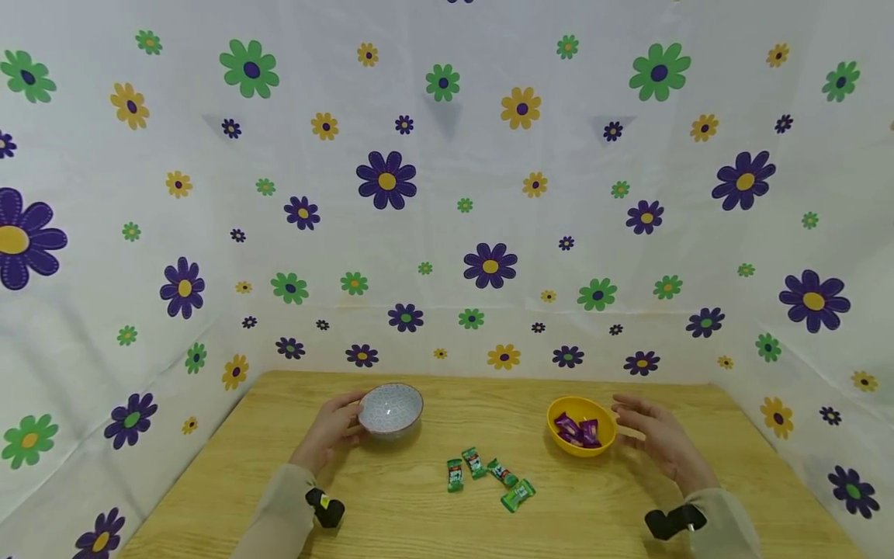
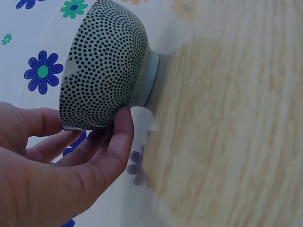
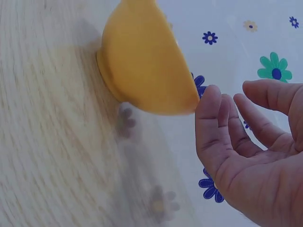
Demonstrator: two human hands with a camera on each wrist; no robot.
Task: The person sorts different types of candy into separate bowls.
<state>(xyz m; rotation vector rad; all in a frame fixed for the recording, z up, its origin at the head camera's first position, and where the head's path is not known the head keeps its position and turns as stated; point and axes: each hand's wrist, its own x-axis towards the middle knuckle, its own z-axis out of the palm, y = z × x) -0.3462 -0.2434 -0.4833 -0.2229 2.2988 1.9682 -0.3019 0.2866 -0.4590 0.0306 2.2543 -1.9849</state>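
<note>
A small bowl [image 1: 391, 410] with a grey patterned inside and a brownish rim stands at the left of the table; its dotted outer wall [image 2: 106, 66] fills the upper left wrist view. My left hand [image 1: 335, 428] is at its left side, fingertips against the wall and rim. Toward the right stands a yellow bowl [image 1: 581, 449] holding several purple-wrapped candies [image 1: 589, 432]. Beside its right edge is my right hand [image 1: 656, 436], fingers loosely bent with nothing in them, fingertips close to the rim in the right wrist view.
Several green-wrapped candies [image 1: 518, 494] lie between the bowls, nearer the front of the wooden table [image 1: 419, 520]. White flower-printed sheets [image 1: 447, 233] rise behind the table and along both sides. Each wrist carries a small black device [image 1: 325, 508].
</note>
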